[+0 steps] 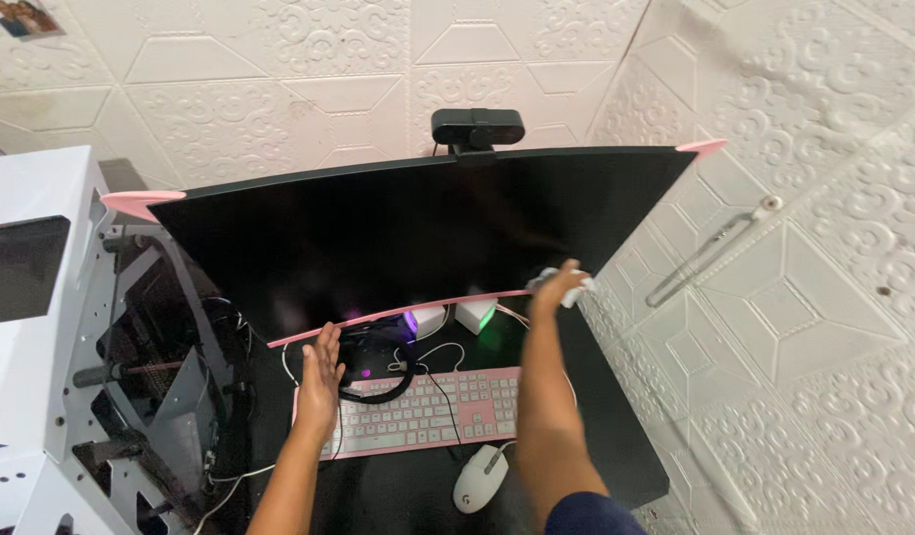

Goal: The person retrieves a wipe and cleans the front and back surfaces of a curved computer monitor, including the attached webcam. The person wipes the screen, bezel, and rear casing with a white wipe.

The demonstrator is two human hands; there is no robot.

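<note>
Right hand (559,285) grips a cloth (574,289) at the monitor (418,233) edge — left hand (323,372) open.

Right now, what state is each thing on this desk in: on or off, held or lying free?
Monitor: screen dark.
Right hand: pressing a white cloth to the screen.
Left hand: open, at the monitor's lower edge.
Keyboard: lying free.
Mouse: lying free.
Small speakers: glowing.

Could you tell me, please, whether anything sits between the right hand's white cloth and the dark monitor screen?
Nothing visible does: the right hand presses the crumpled white cloth against the lower right of the wide black curved monitor screen.
</note>
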